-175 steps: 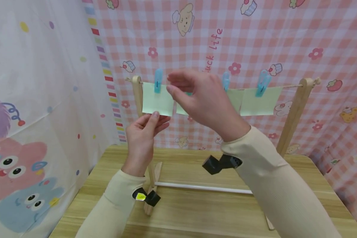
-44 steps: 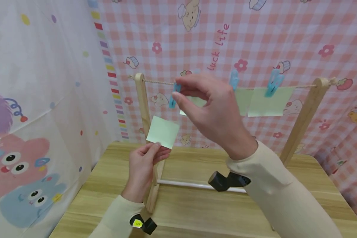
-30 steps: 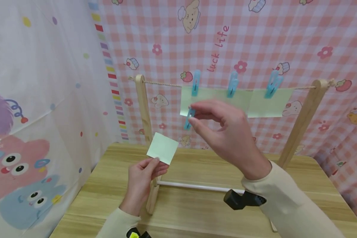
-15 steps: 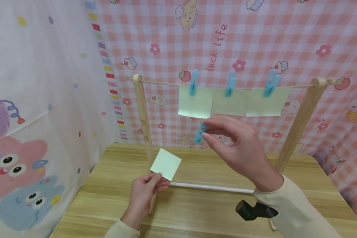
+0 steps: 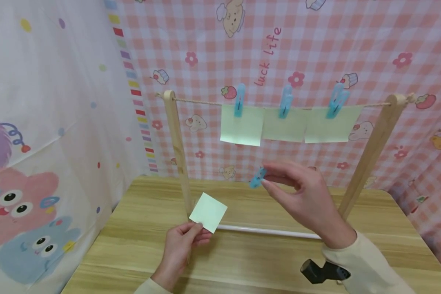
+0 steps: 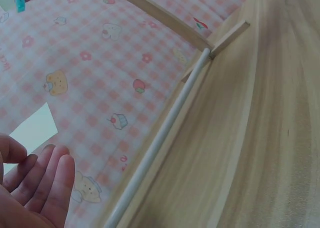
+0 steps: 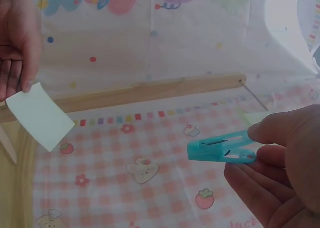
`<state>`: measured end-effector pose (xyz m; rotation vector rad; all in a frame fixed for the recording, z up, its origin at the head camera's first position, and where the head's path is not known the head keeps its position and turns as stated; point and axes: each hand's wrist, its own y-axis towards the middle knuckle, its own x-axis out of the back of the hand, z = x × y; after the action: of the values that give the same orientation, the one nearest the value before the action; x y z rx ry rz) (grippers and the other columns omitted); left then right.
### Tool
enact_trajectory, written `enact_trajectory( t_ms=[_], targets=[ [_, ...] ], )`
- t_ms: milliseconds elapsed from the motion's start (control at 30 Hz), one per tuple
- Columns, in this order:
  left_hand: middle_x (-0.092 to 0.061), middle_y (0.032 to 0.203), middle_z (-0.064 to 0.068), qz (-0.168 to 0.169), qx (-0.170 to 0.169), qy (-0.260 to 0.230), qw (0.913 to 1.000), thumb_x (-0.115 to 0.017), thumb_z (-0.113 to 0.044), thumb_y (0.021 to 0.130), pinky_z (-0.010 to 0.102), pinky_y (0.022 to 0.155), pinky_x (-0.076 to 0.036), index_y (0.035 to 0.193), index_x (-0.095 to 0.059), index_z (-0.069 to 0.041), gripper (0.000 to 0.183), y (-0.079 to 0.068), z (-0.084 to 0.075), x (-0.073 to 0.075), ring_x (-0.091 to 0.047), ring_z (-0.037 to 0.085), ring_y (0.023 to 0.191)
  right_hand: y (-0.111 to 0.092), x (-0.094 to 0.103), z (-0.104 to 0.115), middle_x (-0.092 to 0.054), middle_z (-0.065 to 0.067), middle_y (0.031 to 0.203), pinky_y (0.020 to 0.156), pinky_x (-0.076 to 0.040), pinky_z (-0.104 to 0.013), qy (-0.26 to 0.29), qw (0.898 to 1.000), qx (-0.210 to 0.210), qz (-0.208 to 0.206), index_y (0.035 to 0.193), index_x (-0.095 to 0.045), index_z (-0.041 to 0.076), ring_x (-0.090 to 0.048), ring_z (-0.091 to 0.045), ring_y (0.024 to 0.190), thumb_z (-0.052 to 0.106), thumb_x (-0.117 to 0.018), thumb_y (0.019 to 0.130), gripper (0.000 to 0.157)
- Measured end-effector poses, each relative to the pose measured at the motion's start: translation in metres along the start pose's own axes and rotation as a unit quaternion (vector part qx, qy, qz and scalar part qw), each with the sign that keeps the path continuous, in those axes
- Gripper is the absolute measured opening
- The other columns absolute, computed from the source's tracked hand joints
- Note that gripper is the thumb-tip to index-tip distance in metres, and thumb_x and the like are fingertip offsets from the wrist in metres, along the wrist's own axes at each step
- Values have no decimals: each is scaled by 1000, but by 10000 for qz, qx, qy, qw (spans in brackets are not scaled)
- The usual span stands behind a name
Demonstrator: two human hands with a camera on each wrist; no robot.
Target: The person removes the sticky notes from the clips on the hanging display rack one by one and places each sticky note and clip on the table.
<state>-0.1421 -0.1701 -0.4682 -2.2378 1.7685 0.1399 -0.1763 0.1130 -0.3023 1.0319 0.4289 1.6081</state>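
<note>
My left hand (image 5: 183, 247) pinches a pale green sticky note (image 5: 208, 212) by its lower corner, thumb on top, in front of the rack's left post. My right hand (image 5: 308, 196) holds a blue clothespin (image 5: 258, 177) between thumb and fingers, below the hanging notes. In the right wrist view the clothespin (image 7: 220, 149) points left, its handle ends between my thumb and fingers. Three more green notes hang side by side from a string: a left note (image 5: 241, 128), a middle note (image 5: 284, 127) and a right note (image 5: 330, 130), held by blue clothespins (image 5: 239, 101).
The string (image 5: 198, 101) runs between a left wooden post (image 5: 177, 143) and a right wooden post (image 5: 371, 155). A white rod (image 5: 268, 232) joins the posts low down, over the wooden table (image 5: 250, 261). Behind hangs a pink checked cloth (image 5: 206, 36).
The leftmost note and its clothespin have come off the string. My left hand has lowered the note; my right hand has carried the clothespin down and to the right.
</note>
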Motion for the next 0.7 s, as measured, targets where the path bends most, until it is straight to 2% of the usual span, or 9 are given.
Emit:
enact_trajectory(
  t_ms=[267,433,700],
  targets=[
    [-81,83,15,58,22,75,10000,-67,0,101,33,74,-68,108,-68,19,20,-2,4,2,-81,18,74,-19,2,-13,-79,-20,116,89,-62,-18,-66,9993,-364,46,120,-75,-7,-76,0,106,-18,-80,85,37],
    [-81,84,15,86,66,152,9998,-68,-1,101,34,75,-68,105,-70,16,18,-3,8,5,-81,19,75,-29,3,-19,-79,-18,118,89,-62,-18,-198,9979,-601,142,122,-75,-6,-76,1,107,-15,-80,87,36],
    [-81,84,14,152,138,194,9996,-69,-2,101,33,74,-68,105,-70,15,18,-4,14,8,-81,18,75,-45,4,-30,-77,-20,121,89,-61,-17,-285,9962,-808,125,125,-74,-5,-74,4,108,-16,-79,87,40]
  ],
)
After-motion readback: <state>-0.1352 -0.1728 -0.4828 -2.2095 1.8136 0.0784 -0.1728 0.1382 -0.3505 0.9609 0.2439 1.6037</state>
